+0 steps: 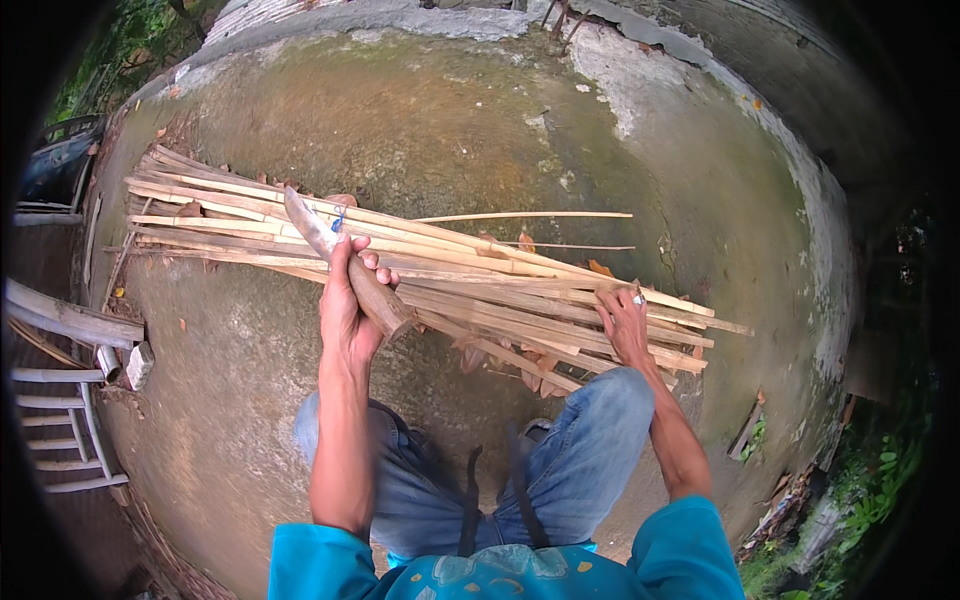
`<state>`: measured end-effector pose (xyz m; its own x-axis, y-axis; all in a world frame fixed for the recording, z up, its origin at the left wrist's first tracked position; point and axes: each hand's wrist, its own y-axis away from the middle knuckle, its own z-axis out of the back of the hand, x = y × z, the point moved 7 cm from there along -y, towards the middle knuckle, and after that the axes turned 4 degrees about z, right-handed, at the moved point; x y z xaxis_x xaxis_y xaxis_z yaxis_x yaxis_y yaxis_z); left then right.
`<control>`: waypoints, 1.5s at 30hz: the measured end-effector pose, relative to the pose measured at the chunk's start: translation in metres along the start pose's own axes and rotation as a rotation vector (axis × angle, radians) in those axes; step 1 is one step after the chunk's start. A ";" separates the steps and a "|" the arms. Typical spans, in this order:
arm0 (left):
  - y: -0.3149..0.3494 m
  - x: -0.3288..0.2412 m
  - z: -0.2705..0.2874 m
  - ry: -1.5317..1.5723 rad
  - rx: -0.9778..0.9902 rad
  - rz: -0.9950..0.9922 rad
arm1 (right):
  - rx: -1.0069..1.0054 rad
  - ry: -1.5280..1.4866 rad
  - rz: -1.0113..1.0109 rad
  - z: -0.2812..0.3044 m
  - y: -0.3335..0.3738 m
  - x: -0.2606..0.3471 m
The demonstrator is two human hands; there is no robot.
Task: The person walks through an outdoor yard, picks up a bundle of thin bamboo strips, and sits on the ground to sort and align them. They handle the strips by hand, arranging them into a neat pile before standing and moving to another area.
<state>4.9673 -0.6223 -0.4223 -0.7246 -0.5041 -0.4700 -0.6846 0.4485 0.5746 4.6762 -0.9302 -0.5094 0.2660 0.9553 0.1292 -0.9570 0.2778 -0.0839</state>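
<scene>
My left hand [345, 305] is closed round the thick wooden handle of a knife [375, 295]. Its short, broad blade points up and to the left, above a long pile of split bamboo strips [450, 262]. The strips lie across the ground in front of my knees, fanning out toward both ends. At the pile's right part, my right hand [625, 322], with a ring on one finger, is closed on some bamboo strips; its fingertips are partly hidden. A bit of blue string [338, 218] shows beside the blade.
Dry leaves [535, 370] lie under and around the strips on the mossy concrete ground [400, 120]. A bamboo rack [70, 430] and a pale stone block [140, 365] stand at the left. A low concrete edge [400, 22] runs along the back, and green plants [870, 490] grow at lower right.
</scene>
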 end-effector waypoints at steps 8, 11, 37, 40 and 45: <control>-0.012 0.030 0.002 0.026 0.032 0.151 | 0.434 0.025 0.011 -0.039 0.051 0.018; -0.009 0.034 -0.003 -0.006 0.061 0.153 | 0.458 0.031 0.017 -0.044 0.054 0.022; -0.019 0.054 0.012 -0.101 0.108 0.208 | 0.433 -0.070 -0.843 0.003 0.171 -0.094; -0.022 0.054 0.016 -0.128 0.096 0.198 | 0.382 -0.221 -0.719 0.003 0.173 -0.103; -0.016 0.041 0.025 -0.104 0.051 0.161 | 0.229 -0.391 -0.609 -0.007 0.141 -0.089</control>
<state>4.9464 -0.6318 -0.4676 -0.8278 -0.3449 -0.4426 -0.5601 0.5551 0.6150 4.5187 -0.9752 -0.5395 0.7354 0.5223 0.4316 -0.6656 0.6762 0.3158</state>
